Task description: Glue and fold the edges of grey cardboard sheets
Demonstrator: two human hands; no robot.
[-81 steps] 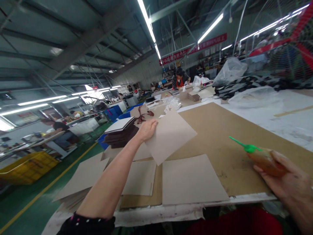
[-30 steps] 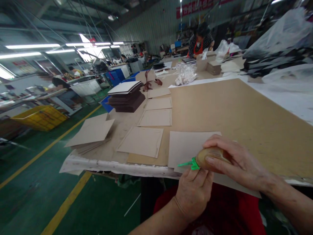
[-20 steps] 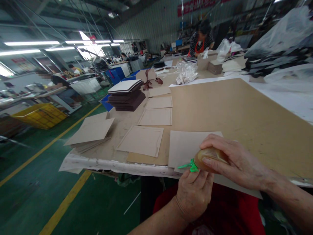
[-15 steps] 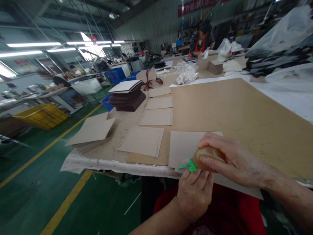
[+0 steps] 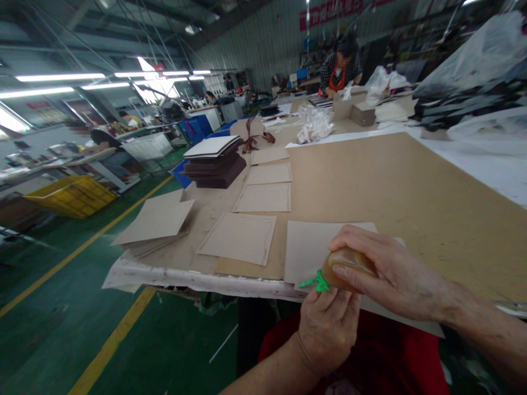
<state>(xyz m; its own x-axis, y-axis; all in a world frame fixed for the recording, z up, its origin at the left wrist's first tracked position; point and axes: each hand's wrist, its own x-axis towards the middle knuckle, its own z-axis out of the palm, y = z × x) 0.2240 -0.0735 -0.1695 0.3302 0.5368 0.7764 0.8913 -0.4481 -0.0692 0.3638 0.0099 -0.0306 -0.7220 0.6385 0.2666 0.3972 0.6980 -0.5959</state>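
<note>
Right hand (image 5: 382,271): fingers wrapped round amber bottle (image 5: 349,269), green nozzle (image 5: 318,281) by sheet (image 5: 395,314) overhanging counter (image 5: 177,278). Left hand (image 5: 329,326): fingers curled (grip hidden). Four sheets (image 5: 239,236) laid out, apparently edge-lined; pile (image 5: 156,219) likely pending.

A yellow rectangular plastic bin (image 5: 72,196) stands on the green painted floor (image 5: 185,340), which bears 2 yellow lines (image 5: 118,334). In the background, 1 co-worker (image 5: 328,72) wears a dotted dark top and an orange-red apron (image 5: 338,82). A translucent plastic bag (image 5: 481,49) lies on flat black strips (image 5: 465,104).
</note>
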